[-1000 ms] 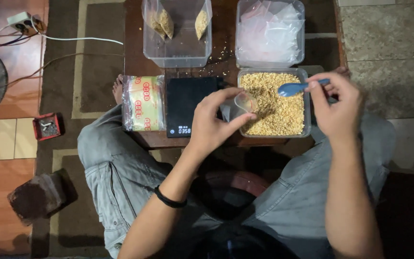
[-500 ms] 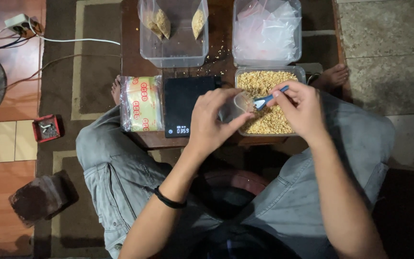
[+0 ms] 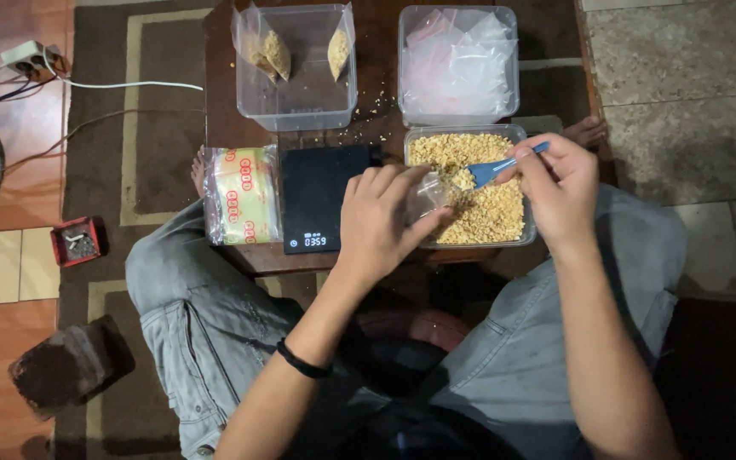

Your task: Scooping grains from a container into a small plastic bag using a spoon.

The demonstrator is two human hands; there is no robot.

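My left hand (image 3: 382, 217) holds a small clear plastic bag (image 3: 426, 194) open over the near left corner of a clear tub of chopped tan nuts (image 3: 504, 232). My right hand (image 3: 557, 189) grips a blue plastic spoon (image 3: 504, 163), whose bowl carries a heap of nuts right at the bag's mouth. A black digital scale (image 3: 317, 196) with a lit display lies just left of my left hand.
On the low dark wooden table (image 3: 219, 111) stand a clear tub with filled nut bags (image 3: 296, 115), a tub of empty bags (image 3: 457, 115) and a yellow-printed pack (image 3: 242, 194). A power strip (image 3: 29, 56), a fan and a small red box (image 3: 77, 241) lie to the left.
My right hand came in from the right with the spoon, dipped into the nuts and now lifts a loaded spoon to the bag. My left hand kept the bag in place.
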